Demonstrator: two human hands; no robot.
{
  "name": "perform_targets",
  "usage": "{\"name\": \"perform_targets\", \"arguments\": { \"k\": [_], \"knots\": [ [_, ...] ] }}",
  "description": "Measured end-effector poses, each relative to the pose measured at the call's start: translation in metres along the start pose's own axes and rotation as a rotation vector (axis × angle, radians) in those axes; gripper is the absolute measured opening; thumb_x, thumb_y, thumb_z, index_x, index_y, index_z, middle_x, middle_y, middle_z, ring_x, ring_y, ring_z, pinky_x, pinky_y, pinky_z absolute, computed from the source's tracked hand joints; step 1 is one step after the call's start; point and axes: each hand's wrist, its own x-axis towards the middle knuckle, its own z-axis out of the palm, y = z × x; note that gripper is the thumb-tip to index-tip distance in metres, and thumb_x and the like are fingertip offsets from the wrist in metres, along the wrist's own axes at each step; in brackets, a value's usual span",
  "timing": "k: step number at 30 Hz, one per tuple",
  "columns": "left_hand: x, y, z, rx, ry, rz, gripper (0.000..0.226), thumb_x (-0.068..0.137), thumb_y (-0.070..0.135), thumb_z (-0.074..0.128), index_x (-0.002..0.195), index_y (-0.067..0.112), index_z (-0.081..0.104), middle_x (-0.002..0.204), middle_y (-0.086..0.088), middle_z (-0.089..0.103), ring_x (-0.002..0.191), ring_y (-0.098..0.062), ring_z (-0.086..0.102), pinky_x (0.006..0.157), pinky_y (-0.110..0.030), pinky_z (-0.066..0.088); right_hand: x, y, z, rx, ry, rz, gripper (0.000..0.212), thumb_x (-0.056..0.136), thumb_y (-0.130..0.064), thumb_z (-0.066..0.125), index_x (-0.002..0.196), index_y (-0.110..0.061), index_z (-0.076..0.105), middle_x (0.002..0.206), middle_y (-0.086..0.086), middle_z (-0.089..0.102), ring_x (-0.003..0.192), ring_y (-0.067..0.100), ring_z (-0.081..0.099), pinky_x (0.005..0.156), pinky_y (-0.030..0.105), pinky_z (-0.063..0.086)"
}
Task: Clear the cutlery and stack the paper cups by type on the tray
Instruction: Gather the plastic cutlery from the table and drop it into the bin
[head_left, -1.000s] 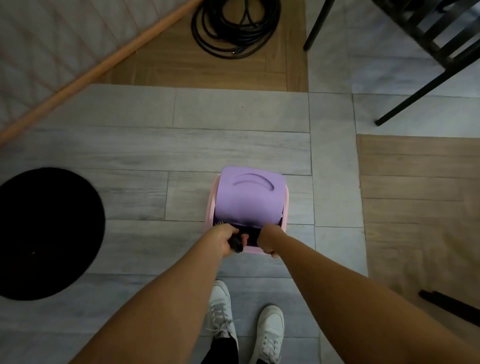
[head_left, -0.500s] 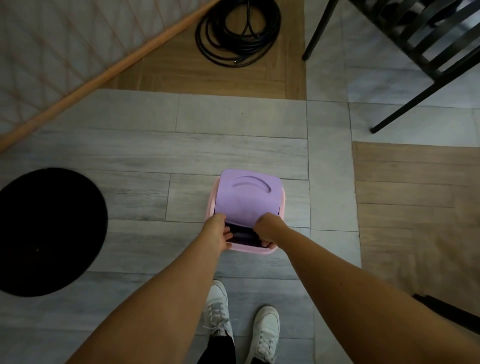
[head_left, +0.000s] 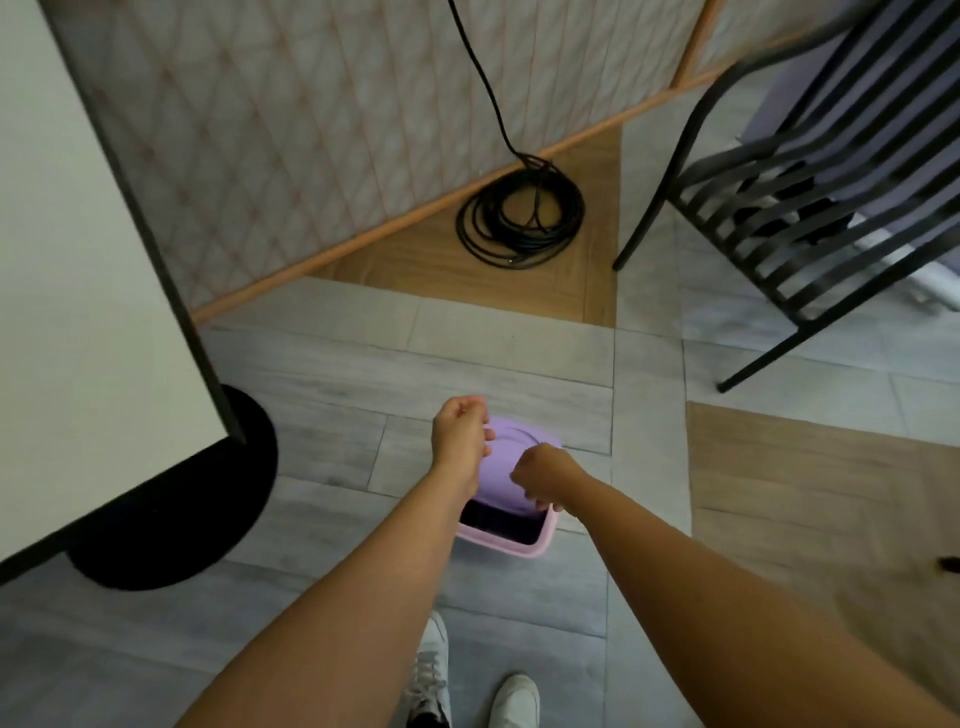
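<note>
A pink bin (head_left: 519, 548) with a purple swing lid (head_left: 506, 470) stands on the floor just ahead of my feet. The lid is tilted, leaving a dark gap at its near edge. My left hand (head_left: 460, 436) hovers over the bin's left side with loosely curled fingers and holds nothing. Over the lid's right side, my right hand (head_left: 543, 480) is also loosely curled and empty. No cutlery, paper cups or tray are in view.
A white tabletop with a dark edge (head_left: 78, 312) fills the left, above its round black base (head_left: 171, 509). A coiled black cable (head_left: 519, 223) lies by the wall. A black slatted chair (head_left: 805, 208) stands at the right. My white shoes (head_left: 431, 670) are below.
Both hands have lifted off the bin's opening and come apart. The dark thing my left hand held at the gap is gone from view. My view has tilted up.
</note>
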Motion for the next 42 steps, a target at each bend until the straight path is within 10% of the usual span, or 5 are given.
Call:
{"name": "perform_targets", "arguments": {
  "k": [3,9,24,37,42],
  "knots": [
    [-0.042,0.043,-0.010,0.011,-0.031,0.146,0.024,0.093,0.008,0.045,0.075,0.020,0.052,0.069,0.001,0.050,0.054,-0.012,0.044,0.044,-0.018,0.033,-0.041,-0.022,-0.013,-0.175,0.018,-0.078,0.033,0.094,-0.021,0.042,0.115,-0.004,0.060,0.124,0.011,0.062,0.107,0.028,0.061,0.089,0.032,0.051],
    [-0.109,0.116,-0.052,0.063,-0.042,0.414,0.021,0.095,0.010,0.046,0.078,0.021,0.054,0.072,0.003,0.052,0.058,-0.009,0.047,0.051,-0.017,0.037,-0.122,-0.078,-0.037,-0.155,0.029,-0.206,0.035,0.099,-0.025,0.041,0.112,0.003,0.057,0.103,0.015,0.063,0.058,0.019,0.050,0.056,0.028,0.043],
    [-0.210,0.174,-0.307,0.126,0.340,0.586,0.011,0.094,0.015,0.047,0.094,0.017,0.058,0.091,-0.002,0.058,0.066,-0.012,0.053,0.057,-0.019,0.041,-0.276,-0.268,0.048,-0.319,0.222,-0.611,0.030,0.094,-0.018,0.046,0.114,0.000,0.059,0.090,0.013,0.063,0.056,0.015,0.054,0.048,0.022,0.041],
    [-0.263,0.107,-0.552,0.129,0.567,0.439,0.010,0.092,0.010,0.049,0.093,0.016,0.057,0.079,0.003,0.050,0.071,-0.019,0.051,0.054,-0.022,0.039,-0.340,-0.389,0.221,-0.497,0.157,-0.832,0.029,0.093,-0.016,0.047,0.116,-0.005,0.059,0.100,0.003,0.050,0.086,0.019,0.049,0.054,0.018,0.037],
    [-0.260,0.091,-0.605,0.170,0.609,0.361,0.013,0.090,0.007,0.048,0.092,0.015,0.057,0.085,-0.003,0.051,0.074,-0.020,0.050,0.057,-0.024,0.040,-0.336,-0.418,0.255,-0.574,0.197,-0.953,0.028,0.092,-0.015,0.051,0.118,-0.009,0.060,0.127,0.009,0.054,0.117,0.023,0.049,0.094,0.025,0.039]
  ]
}}
